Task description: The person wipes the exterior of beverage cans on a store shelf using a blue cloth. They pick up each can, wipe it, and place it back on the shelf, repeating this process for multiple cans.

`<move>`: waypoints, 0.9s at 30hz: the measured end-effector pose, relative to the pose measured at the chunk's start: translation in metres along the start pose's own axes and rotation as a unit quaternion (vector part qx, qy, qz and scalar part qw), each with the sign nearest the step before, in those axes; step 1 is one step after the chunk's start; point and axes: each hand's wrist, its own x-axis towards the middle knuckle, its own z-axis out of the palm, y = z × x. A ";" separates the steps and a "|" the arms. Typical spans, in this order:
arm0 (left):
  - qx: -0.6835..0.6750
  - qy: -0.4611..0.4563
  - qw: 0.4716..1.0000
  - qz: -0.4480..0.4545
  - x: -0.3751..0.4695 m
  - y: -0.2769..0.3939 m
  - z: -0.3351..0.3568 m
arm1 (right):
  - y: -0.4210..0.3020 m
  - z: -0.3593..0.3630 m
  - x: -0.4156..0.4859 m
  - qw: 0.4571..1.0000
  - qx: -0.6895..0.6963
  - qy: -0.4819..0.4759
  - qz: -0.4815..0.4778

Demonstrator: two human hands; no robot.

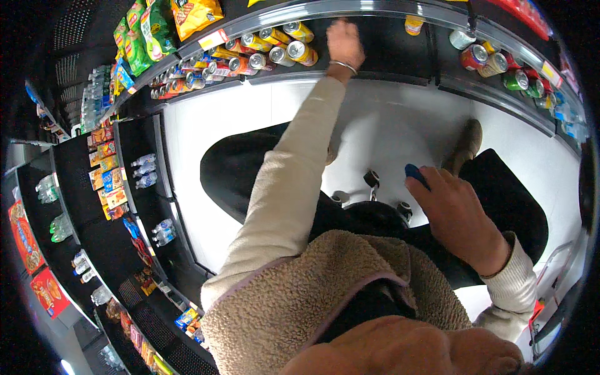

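Observation:
My left hand [346,43] reaches over the front lip of the low black shelf [391,51]. A silver bracelet is at its wrist. The fingers look bent, and whatever may be under them is hidden. Just left of it, yellow and silver drink cans [303,53] stand in rows, close but apart from the hand. Above my lap, the fingers of my right hand [461,213] close around a small dark blue object [416,176]. Most of that object is covered, so its kind is unclear.
A yellow container [413,25] stands farther right on the shelf, and mixed cans [497,64] beyond it. Chip bags [157,30] lie on the shelf above. At left are shelves with bottles [145,171] and boxes [108,176]. Stool casters [371,177] rest on the white floor [206,112].

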 end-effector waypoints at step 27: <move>-0.384 -0.015 0.917 -0.103 0.104 0.120 0.109 | 0.018 -0.008 -0.057 0.992 -0.048 -0.089 0.071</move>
